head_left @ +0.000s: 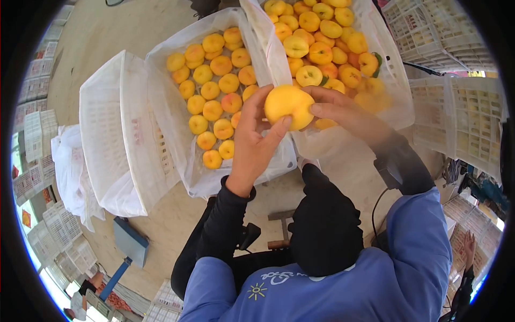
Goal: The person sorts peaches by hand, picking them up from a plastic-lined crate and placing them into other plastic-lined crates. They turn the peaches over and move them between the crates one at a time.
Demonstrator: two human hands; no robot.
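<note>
A large yellow peach is held up between both hands, over the spot where two lined crates meet. My left hand wraps its left side, with the thumb on the lower front. From the right, my right hand grips the same peach with thumb and fingers. Beneath and to the left, a white lined crate holds a spaced layer of yellow peaches. The crate on the right is heaped with more peaches, a few with green leaves.
Nested white crates with plastic liners stand left of the filled ones. More crates are stacked at the right and along the far left. A blue-grey box sits on the floor at lower left. Other people show at both lower edges.
</note>
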